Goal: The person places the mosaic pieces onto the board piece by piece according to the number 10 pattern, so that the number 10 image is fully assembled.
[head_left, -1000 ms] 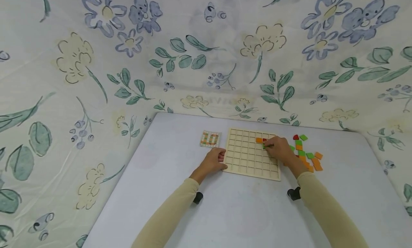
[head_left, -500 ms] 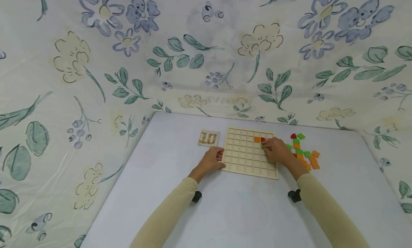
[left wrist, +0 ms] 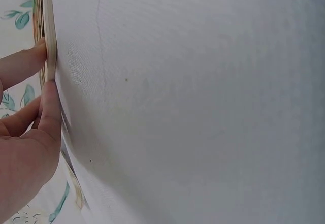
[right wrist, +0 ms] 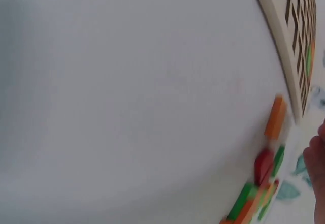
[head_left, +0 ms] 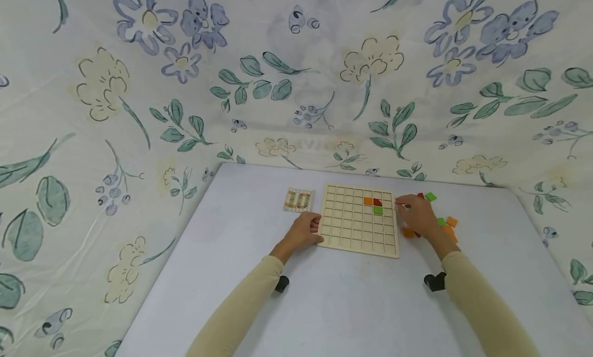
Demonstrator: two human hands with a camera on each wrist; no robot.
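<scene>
white table: wooden grid board, pattern card, loose coloured tiles.

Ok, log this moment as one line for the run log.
left hand: steadies grid board edge | right hand: over loose tiles, holding nothing visible | board: orange, red, green tile placed
</scene>
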